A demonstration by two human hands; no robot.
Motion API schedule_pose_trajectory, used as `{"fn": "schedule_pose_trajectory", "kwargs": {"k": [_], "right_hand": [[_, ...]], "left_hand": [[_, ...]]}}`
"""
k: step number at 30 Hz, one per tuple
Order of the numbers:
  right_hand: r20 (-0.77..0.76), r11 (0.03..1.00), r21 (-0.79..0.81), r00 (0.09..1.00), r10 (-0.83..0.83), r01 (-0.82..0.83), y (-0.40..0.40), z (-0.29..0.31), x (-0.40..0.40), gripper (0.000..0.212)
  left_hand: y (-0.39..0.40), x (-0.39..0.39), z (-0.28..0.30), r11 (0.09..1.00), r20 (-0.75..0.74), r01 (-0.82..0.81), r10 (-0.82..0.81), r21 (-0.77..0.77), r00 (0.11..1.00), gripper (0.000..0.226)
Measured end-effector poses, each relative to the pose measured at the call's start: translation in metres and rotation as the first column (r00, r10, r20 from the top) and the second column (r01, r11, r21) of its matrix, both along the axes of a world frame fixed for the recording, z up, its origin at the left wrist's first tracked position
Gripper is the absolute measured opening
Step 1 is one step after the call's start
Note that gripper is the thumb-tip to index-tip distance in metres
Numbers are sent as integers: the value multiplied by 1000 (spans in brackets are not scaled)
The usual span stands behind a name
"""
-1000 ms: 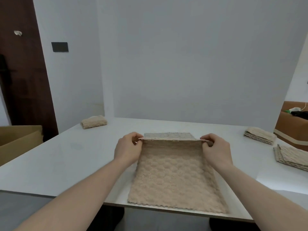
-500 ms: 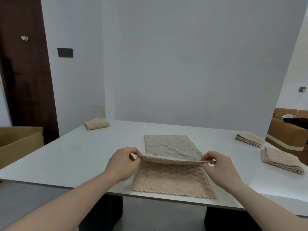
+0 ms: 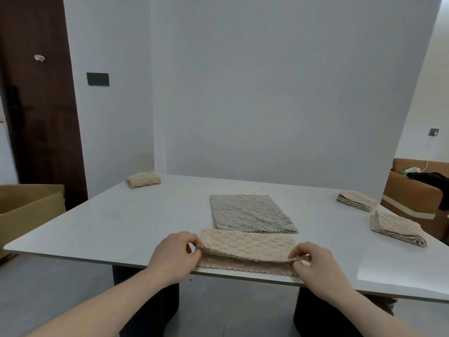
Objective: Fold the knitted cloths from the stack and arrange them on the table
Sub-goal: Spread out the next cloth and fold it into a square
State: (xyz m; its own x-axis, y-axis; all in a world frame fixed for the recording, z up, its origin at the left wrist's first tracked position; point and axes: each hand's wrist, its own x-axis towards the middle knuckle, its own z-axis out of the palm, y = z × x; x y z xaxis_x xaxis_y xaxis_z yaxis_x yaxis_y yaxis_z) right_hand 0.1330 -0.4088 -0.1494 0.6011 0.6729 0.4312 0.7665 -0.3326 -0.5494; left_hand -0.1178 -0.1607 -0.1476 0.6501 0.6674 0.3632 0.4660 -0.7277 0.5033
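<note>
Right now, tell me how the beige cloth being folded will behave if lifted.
Probably floppy: the beige cloth sags between the left hand and right hand. Likely light, since pinching fingers hold it. Its nubby knit should resist sliding.

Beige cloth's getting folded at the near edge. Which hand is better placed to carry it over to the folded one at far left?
Left, probably. The left hand already pinches the beige cloth's left corner, on the side of the folded cloth. The right hand pinches the opposite corner and would cross over.
</note>
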Motion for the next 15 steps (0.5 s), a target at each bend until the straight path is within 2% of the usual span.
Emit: {"fn": "schedule_pose_trajectory", "kwargs": {"k": [3, 7, 11, 13, 15], "right_hand": [[8, 1000, -3, 1000, 5, -5, -4, -3, -2, 25], [2, 997, -63, 999, 33, -32, -5, -13, -2, 25], [-52, 999, -28, 998, 27, -28, -7, -20, -3, 24], [-102, 999, -13, 994, 39, -40, -6, -18, -3, 20], [-144, 999, 42, 989, 34, -28, -2, -11, -1, 18]], "left_hand": [[-3, -2, 2, 1000, -2, -3, 3, 12, 1000, 10], [-5, -3, -2, 999, -91, 24, -21, 32, 996, 10], [-9, -4, -6, 1000, -123, 26, -24, 10, 992, 11], [-12, -3, -4, 1000, -100, 22, -21, 8, 995, 16], [-18, 2, 3, 1000, -5, 17, -17, 25, 1000, 21]]}}
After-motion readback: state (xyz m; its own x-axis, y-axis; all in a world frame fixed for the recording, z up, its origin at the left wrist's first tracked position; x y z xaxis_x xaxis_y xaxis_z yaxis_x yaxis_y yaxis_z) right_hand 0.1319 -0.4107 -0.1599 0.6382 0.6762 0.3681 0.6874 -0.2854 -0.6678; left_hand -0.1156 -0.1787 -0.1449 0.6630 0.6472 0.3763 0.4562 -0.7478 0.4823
